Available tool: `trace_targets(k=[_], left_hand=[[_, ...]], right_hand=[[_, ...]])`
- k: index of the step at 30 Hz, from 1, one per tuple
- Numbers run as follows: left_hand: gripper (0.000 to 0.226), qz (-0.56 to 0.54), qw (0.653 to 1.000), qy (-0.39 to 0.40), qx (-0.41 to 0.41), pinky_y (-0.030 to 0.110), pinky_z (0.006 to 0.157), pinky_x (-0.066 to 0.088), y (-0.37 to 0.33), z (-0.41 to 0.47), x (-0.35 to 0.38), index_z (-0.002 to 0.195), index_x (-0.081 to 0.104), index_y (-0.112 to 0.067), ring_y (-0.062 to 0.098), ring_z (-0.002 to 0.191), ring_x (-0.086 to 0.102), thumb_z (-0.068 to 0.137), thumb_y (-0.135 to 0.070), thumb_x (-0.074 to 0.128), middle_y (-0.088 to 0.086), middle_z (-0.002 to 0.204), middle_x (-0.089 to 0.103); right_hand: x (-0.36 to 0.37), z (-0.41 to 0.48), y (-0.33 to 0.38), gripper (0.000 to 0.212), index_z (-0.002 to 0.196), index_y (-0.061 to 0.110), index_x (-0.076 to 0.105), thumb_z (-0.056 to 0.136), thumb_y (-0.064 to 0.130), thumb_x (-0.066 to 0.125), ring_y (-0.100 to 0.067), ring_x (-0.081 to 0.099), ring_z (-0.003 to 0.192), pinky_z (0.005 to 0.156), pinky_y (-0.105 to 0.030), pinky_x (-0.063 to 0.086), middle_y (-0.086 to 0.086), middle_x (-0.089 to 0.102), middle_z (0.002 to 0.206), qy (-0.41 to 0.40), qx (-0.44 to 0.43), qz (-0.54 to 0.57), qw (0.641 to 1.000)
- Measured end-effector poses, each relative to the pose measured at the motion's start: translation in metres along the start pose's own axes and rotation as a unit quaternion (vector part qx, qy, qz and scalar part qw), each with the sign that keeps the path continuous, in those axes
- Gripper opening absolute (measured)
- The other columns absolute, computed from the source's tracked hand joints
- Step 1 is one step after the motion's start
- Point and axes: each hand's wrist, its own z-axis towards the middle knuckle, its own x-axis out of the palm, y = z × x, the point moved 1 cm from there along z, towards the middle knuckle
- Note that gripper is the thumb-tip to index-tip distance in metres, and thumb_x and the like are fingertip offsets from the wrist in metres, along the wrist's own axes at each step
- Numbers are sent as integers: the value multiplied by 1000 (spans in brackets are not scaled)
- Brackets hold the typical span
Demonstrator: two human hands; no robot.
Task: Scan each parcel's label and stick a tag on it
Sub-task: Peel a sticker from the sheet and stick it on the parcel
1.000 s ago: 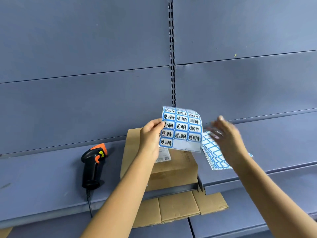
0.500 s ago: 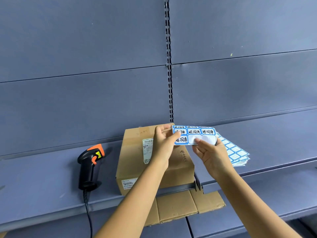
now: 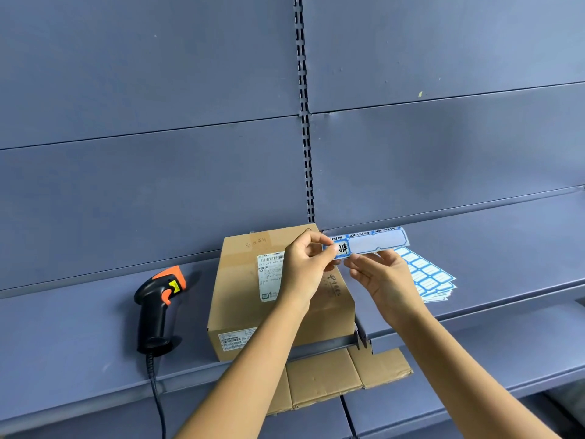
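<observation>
Pinching sheet (image 3: 376, 243) — left hand (image 3: 305, 267), probably right hand (image 3: 384, 280).

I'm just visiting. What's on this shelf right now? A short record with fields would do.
Parcel: cardboard box, shipping label on top, on the shelf
Scanner: left of the box, untouched
Tag sheet: held in both hands
Left hand: pinches the sheet's left end
Right hand: holds its lower edge
Spare sheets: stacked at right

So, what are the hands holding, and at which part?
The tag sheet: the left hand pinches its left end, the right hand grips its lower edge.
</observation>
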Motion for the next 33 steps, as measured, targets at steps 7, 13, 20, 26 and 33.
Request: trace_targets(k=[7, 13, 20, 26, 33], left_hand=[[13, 192, 977, -53, 81, 14, 76, 44, 6, -2, 1, 77, 60, -29, 12, 96, 50, 82, -24, 71, -4, 100, 51], [6, 293, 939, -53, 172, 6, 74, 30, 4, -2, -2, 84, 75, -20, 10, 100, 43, 83, -23, 71, -6, 94, 59], [4, 337, 908, -52, 241, 31, 76, 40, 0, -2, -3, 79, 77, -19, 18, 90, 47, 79, -21, 73, -1, 79, 64], [13, 400, 869, -35, 289, 37, 72, 44, -3, 2, -4, 73, 76, -17, 23, 83, 50, 75, -25, 65, 1, 71, 60], [4, 452, 821, -55, 345, 36, 64, 46, -2, 4, -1, 68, 73, -12, 26, 74, 52, 70, -15, 72, 1, 64, 56]], right_hand=[[2, 0, -2, 31, 62, 9, 75, 84, -7, 60, -10, 67, 65, 65, -17, 54, -3, 71, 65, -9, -19, -41, 999], [-1, 4, -8, 11, 78, 5, 60, 82, -2, 67, -9, 67, 65, 69, -20, 55, 2, 71, 65, -70, -60, -110, 990], [-5, 8, -11, 17, 90, -10, 65, 79, 1, 72, -15, 71, 78, 74, -24, 55, -4, 75, 77, -66, -102, -190, 974], [-9, 8, -12, 10, 86, -1, 68, 80, 6, 73, -19, 71, 82, 79, -33, 56, -6, 74, 82, -60, -133, -269, 952], [-5, 5, -8, 4, 79, 10, 71, 81, 6, 72, -5, 69, 72, 69, -16, 53, 10, 72, 74, -59, -177, -312, 932]])
